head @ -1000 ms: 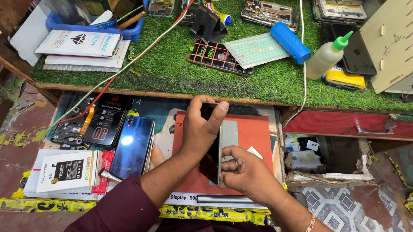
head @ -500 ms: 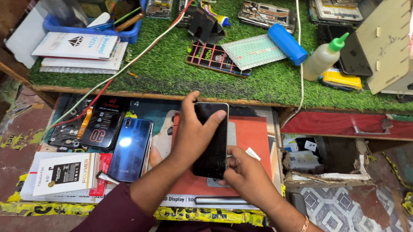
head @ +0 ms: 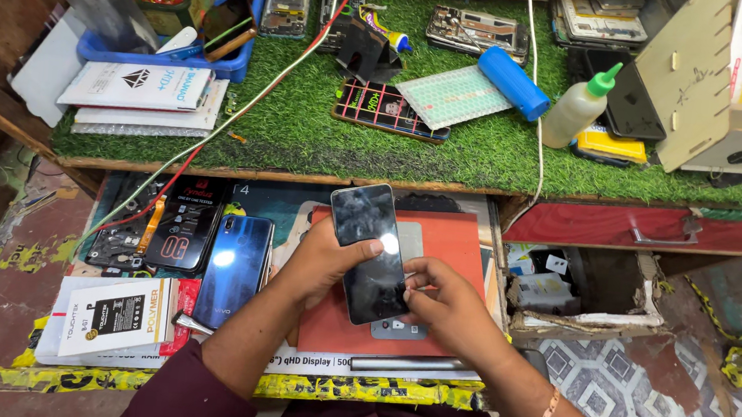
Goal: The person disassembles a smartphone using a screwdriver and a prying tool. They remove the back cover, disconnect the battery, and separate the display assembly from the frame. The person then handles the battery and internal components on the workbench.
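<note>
My left hand (head: 323,262) grips a black phone (head: 370,249) from its left side, glossy face up, thumb across the screen edge. My right hand (head: 450,307) pinches the phone's lower right edge with the fingertips. Under the phone a grey flat panel (head: 402,329) rests on an orange mat (head: 453,242). The phone is tilted slightly, its top toward the grass-covered bench.
A blue phone (head: 235,270) and a boxed battery (head: 117,316) lie to the left on the lower shelf. On the green turf bench (head: 306,131) stand a glue bottle (head: 581,105), a blue cylinder (head: 513,82), phone boards and a blue tray (head: 165,52). An open drawer (head: 583,285) sits right.
The black phone has come up from flat between my hands, screen now facing me. My right hand shifted to its lower right edge, and the grey panel stayed on the mat.
</note>
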